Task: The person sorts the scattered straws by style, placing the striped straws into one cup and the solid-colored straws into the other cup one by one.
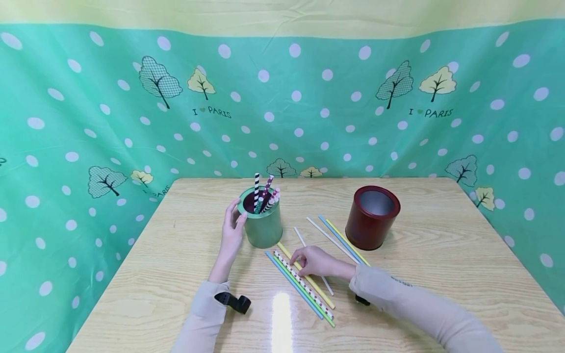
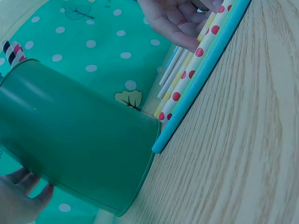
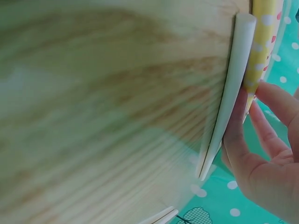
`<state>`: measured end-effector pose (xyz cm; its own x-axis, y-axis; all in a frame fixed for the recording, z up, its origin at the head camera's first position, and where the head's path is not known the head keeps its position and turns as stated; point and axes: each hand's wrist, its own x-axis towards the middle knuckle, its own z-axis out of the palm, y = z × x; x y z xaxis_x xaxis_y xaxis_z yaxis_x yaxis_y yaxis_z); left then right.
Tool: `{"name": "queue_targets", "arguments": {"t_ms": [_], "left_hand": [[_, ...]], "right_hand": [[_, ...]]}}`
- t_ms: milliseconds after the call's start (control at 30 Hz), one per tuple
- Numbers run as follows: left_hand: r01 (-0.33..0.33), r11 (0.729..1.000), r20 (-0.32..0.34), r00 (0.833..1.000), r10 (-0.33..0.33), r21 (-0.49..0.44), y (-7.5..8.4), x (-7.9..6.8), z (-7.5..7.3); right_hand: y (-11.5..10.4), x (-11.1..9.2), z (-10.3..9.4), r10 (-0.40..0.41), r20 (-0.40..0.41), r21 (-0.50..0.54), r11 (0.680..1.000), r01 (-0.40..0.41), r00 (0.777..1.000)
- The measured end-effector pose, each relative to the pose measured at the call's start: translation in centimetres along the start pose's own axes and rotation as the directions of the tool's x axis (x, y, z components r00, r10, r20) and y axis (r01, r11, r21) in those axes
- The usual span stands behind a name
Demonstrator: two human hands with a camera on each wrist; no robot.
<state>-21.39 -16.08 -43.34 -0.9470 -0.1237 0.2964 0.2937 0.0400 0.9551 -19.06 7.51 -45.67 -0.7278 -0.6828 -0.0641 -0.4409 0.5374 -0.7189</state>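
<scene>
My left hand (image 1: 231, 234) grips the side of a green can (image 1: 263, 233), fingers curled at its rim. Inside the can stand several patterned paper straws (image 1: 256, 191), some striped black and white, others dotted. My right hand (image 1: 315, 261) reaches down over a row of straws on the table and pinches a yellow straw (image 3: 259, 51) with white dots between thumb and fingers. Beside it lie a white straw with red dots (image 2: 199, 52), a light green straw (image 1: 324, 315) and a blue straw (image 2: 187, 105). A white straw (image 3: 238, 65) passes beneath the right hand.
A dark red can (image 1: 366, 228) stands upright on the right side of the wooden table (image 1: 441, 245). Left of it lie another white straw (image 1: 326, 234), a blue straw (image 1: 340, 239) and a yellow straw (image 1: 348, 243), partly under the right forearm. A green dotted curtain (image 1: 309, 132) hangs behind.
</scene>
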Motion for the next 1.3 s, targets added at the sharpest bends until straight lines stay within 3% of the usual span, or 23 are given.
{"name": "queue_targets", "arguments": {"t_ms": [267, 400, 767, 1000, 1200, 1300], "left_hand": [[0.010, 1.000, 0.009, 1.000, -0.011, 0.018, 2.2, -0.7, 0.5], [0.015, 1.000, 0.006, 1.000, -0.015, 0.019, 2.4, -0.8, 0.6], [0.005, 1.000, 0.003, 1.000, -0.005, 0.021, 2.3, -0.7, 0.6], [0.003, 1.000, 0.007, 1.000, -0.003, -0.008, 0.3, -0.1, 0.1], [-0.028, 1.000, -0.006, 1.000, 0.028, 0.004, -0.1, -0.1, 0.2], [-0.029, 1.000, -0.006, 1.000, 0.029, 0.000, -0.2, -0.1, 0.1]], "right_hand": [[-0.5, -0.6, -0.2, 0.029, -0.036, 0.043, 0.999, -0.027, 0.999], [-0.5, -1.0, -0.4, 0.056, -0.073, 0.112, 0.993, -0.048, 0.996], [-0.7, -1.3, -0.9, 0.085, -0.161, 0.218, 0.975, -0.049, 0.983], [-1.0, -1.5, -1.1, 0.097, -0.171, 0.314, 0.949, -0.039, 0.981], [-1.3, -1.7, -1.1, 0.109, -0.211, 0.376, 0.926, -0.023, 0.971], [-2.5, -2.1, -1.5, 0.117, -0.234, 0.404, 0.915, -0.013, 0.965]]}}
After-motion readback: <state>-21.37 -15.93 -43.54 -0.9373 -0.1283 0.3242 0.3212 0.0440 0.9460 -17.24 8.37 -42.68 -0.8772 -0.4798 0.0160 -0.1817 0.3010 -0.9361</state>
